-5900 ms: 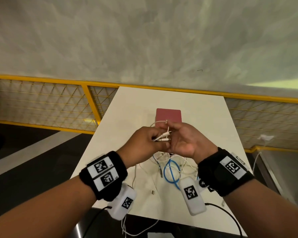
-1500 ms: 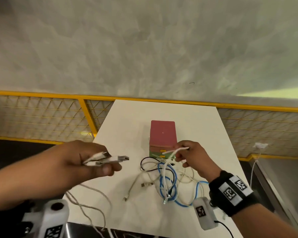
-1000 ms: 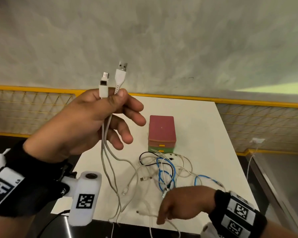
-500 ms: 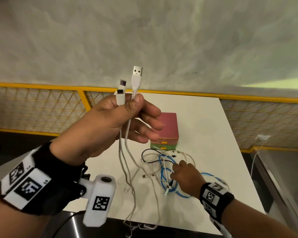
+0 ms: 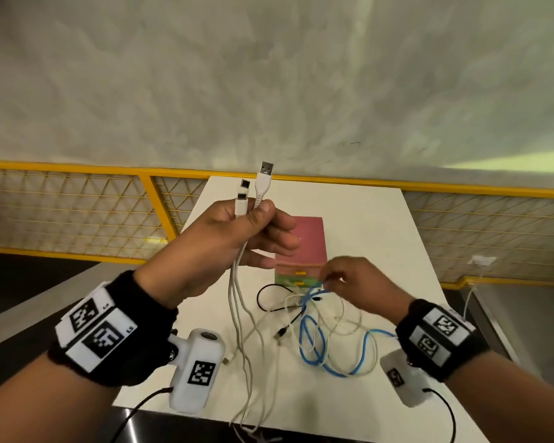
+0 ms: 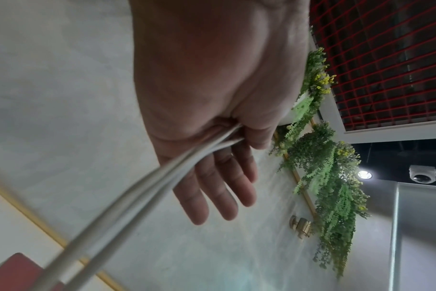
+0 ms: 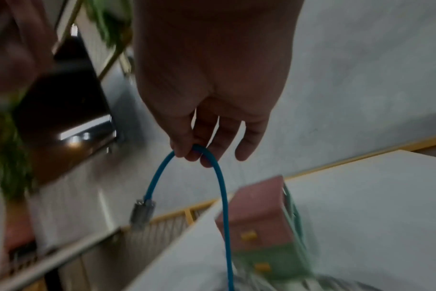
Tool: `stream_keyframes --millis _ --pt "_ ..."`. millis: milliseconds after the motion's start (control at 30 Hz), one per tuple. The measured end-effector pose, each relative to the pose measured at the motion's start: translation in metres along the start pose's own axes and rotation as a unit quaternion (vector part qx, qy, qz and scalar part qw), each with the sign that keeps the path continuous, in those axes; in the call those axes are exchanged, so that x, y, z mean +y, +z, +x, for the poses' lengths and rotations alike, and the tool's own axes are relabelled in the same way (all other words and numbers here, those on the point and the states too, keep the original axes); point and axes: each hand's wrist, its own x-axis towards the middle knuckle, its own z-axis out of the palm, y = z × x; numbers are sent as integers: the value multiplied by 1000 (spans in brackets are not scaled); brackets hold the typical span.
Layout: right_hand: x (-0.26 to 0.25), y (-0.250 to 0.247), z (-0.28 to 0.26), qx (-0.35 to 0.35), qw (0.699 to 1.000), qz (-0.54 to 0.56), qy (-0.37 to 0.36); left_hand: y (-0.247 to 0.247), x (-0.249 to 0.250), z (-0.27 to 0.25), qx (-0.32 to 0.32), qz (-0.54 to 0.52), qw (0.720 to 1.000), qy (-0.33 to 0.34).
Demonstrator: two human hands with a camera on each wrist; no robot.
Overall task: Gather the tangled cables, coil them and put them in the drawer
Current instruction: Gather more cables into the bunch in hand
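Note:
My left hand (image 5: 237, 228) is raised over the table and pinches the plug ends of white cables (image 5: 237, 308) between thumb and forefinger; the plugs point up and the cords hang past the near table edge. In the left wrist view the white cables (image 6: 142, 189) run out of the pinch while the other fingers lie straight. My right hand (image 5: 346, 282) pinches a blue cable (image 5: 314, 340) near its metal plug and lifts it from the tangle. The right wrist view shows the blue cable (image 7: 217, 177) looped over my fingertips. A small drawer unit (image 5: 304, 251), pink above green, stands behind the tangle.
The white table (image 5: 381, 251) holds a loose tangle with a black cable (image 5: 263, 298) and more white cords. A yellow mesh railing (image 5: 77, 206) runs behind the table along a grey wall. Dark floor lies left of the table.
My right hand has taken the blue cable and lifted it from the tangle toward the drawer unit. The left hand still holds the white plugs upright, a little lower.

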Motion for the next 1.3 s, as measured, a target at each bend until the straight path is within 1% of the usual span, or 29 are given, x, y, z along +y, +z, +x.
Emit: stream_keyframes --millis 67,100,167,233,300,333,367,433,500,567,667,833,900,967,1000,1033,1067,1100,1133,1167,1200,1233,1267,1300 --pt "-21 -22 5 59 993 103 29 2 -6 7 20 -12 1000 -13" --pt "-32 -31 6 90 982 161 41 3 -8 12 30 -22 999 -20" --pt "-51 -41 6 157 942 291 58 6 -15 21 57 -55 996 -40" --pt "-66 -45 5 207 897 386 61 11 -22 29 89 -105 988 -68" --pt "-78 -43 5 239 863 443 50 18 -28 37 103 -151 979 -94" --pt "-83 -41 5 250 850 461 42 23 -29 40 100 -174 974 -104" --pt "-87 -37 4 258 843 470 34 28 -31 43 94 -199 969 -112" --pt "-94 -30 2 261 849 459 15 37 -33 48 81 -251 958 -113" --pt "-100 -22 -2 254 866 431 7 43 -33 53 78 -291 948 -102" --pt "-103 -17 -5 250 878 408 10 45 -33 57 73 -309 944 -90" --pt "-103 -15 -7 252 884 392 18 46 -34 58 46 -298 951 -72" --pt "-100 -15 -4 262 878 400 19 48 -38 58 8 -256 966 -40" --pt "-100 -12 -1 258 888 379 24 50 -37 59 -3 -240 970 -35" --pt "-97 -8 2 257 900 351 24 52 -37 62 1 -242 970 -30" --pt "-97 -7 2 264 902 340 22 52 -37 63 14 -253 967 -25" --pt "-94 -6 1 277 901 333 32 50 -37 64 32 -264 964 -19" --pt "-90 -4 0 284 894 342 59 47 -37 66 55 -270 961 -16" --pt "-83 0 -1 275 881 368 112 43 -37 67 75 -272 959 -13" --pt "-77 6 -3 229 863 411 183 40 -37 67 90 -274 958 -10" --pt "-72 16 -6 149 835 462 260 38 -37 66 100 -275 956 -10" --pt "-69 24 -8 53 793 515 322 38 -36 65 103 -274 956 -14" --pt "-67 34 -9 -25 748 562 352 39 -36 62 99 -269 958 -22" --pt "-68 41 -9 -62 707 608 357 43 -37 59 87 -258 962 -35" --pt "-69 44 -6 -60 672 650 350 46 -40 55 72 -236 968 -49"
